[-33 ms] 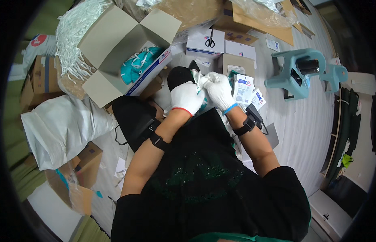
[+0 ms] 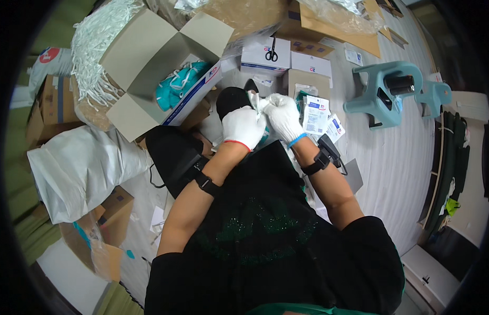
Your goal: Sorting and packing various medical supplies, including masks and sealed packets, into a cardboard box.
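Head view: pale striped floor (image 2: pixel 383 170) carries everything; clothes and shelving line its right edge, green fabric its left. Toward the floor's far-left corner, open carton (image 2: pixel 197 95), flaps up, teal cup-shaped masks (image 2: pixel 182 84) with white straps inside. White sack (image 2: pixel 87 170) at left edge. Light-blue stool (image 2: pixel 375 92) toward the far-right corner, black cylinder (image 2: pixel 399 84) on it. Left forearm (image 2: pixel 194 207) and right forearm (image 2: pixel 328 181) reach up from the lower edge, angled inward, black strap at each wrist; right strap has a dark device (image 2: pixel 328 148) attached. White boxes (image 2: pixel 265 56) near the floor's far edge, beyond the hands.

Left hand (image 2: pixel 244 127): white knit glove, red cuff, back up, fingers curled in, closed on the thin white piece. Right hand (image 2: pixel 285 116): same glove, blue cuff, wrist bent inward, fingers folded, gripping the white piece too. Knuckles nearly meet; exact fingertip contact too small to tell. Rounded black shape (image 2: pixel 231 102) just beyond left hand. White-and-blue packets (image 2: pixel 315 114) right of right hand, some overlapping. Scissors (image 2: pixel 271 51), black handles, on top of one white box.

Thin white piece (image 2: pixel 254 98): between the gloves, near mid-floor, crumpled, narrow, upper end standing clear of the fingers. Small teal patch (image 2: pixel 264 137) below the gloves, mostly hidden; can't tell if held.
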The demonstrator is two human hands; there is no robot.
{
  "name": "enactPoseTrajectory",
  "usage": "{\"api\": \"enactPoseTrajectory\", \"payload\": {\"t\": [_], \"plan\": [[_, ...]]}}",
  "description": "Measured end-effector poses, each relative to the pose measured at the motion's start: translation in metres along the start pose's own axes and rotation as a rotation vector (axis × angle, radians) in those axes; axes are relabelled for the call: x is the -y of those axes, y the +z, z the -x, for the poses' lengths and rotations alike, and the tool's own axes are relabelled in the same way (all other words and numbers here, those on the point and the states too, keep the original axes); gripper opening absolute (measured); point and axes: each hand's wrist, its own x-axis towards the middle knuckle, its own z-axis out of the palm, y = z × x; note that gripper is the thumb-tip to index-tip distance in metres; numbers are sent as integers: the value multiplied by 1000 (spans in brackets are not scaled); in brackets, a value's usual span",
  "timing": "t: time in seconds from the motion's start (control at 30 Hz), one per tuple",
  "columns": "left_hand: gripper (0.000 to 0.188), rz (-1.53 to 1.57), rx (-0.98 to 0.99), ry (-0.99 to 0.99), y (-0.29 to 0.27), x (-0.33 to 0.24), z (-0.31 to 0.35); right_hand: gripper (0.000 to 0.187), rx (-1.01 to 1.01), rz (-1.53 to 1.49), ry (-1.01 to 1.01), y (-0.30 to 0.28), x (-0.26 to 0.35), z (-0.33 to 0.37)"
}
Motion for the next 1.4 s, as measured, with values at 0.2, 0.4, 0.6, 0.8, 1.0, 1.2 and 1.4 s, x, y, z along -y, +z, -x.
{"api": "enactPoseTrajectory", "payload": {"t": [0.2, 0.4, 0.6, 0.8, 1.0, 1.2, 1.4], "plan": [[13, -186, -289, 536, 22, -32, 30, 27, -70, 409, -246, -12, -101, -38], [10, -65, -416, 708, 14, -8, 64, 18, -250, -643, 498, -16, -125, -5], [25, 177, -206, 283, -8, 21, 37, 26, -235, -177, -9, -41, -56, 3], [29, 178, -98, 199, -12, 19, 27, 39, 115, 205, -536, -74, 48, 26], [34, 57, -59, 287, -3, 26, 20, 18, 318, 109, -551, -52, 43, 27], [43, 75, 78, 187, -6, 22, 10, 10, -23, 365, -470, -29, 40, 33], [18, -209, -222, 515, 22, -8, 23, 24, -74, -23, 138, -17, -9, 8]]}}
